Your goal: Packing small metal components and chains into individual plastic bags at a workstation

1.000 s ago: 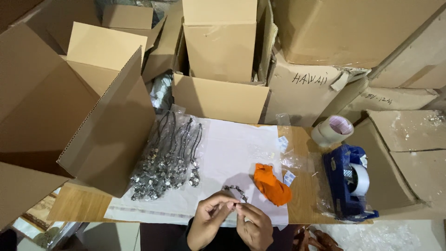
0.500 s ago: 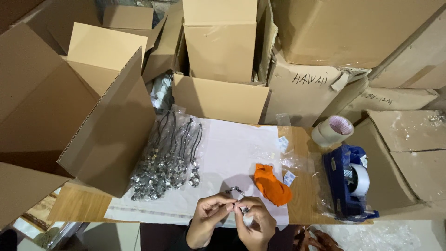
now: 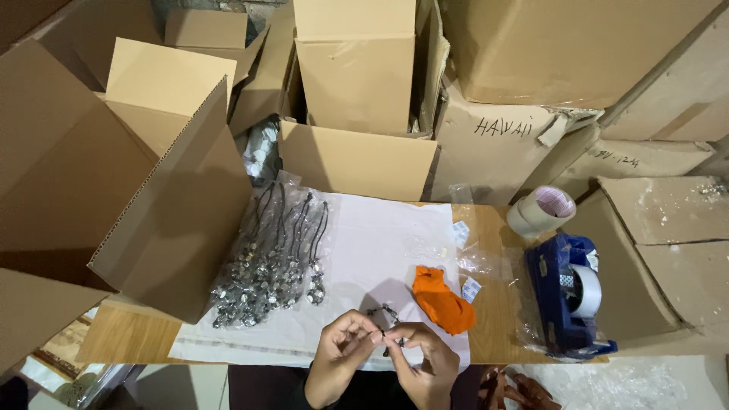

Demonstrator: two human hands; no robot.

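Note:
My left hand (image 3: 343,357) and my right hand (image 3: 425,363) meet at the near edge of the table, both pinching one small dark charm with a cord (image 3: 387,319) between the fingertips. Beyond them, on a white sheet (image 3: 380,243), lies a row of several more silvery beaded charms on black cords (image 3: 273,262), partly on clear plastic. An orange cloth piece (image 3: 442,300) lies just right of my hands.
A blue tape dispenser (image 3: 568,292) and a roll of tan tape (image 3: 541,211) sit at the right of the wooden table (image 3: 501,304). Small clear bags (image 3: 459,235) lie near the cloth. Open cardboard boxes (image 3: 357,106) crowd the back and left.
My hands have shifted slightly and drawn closer together around the charm; the charm sits lower between the fingertips. Nothing else on the table has moved.

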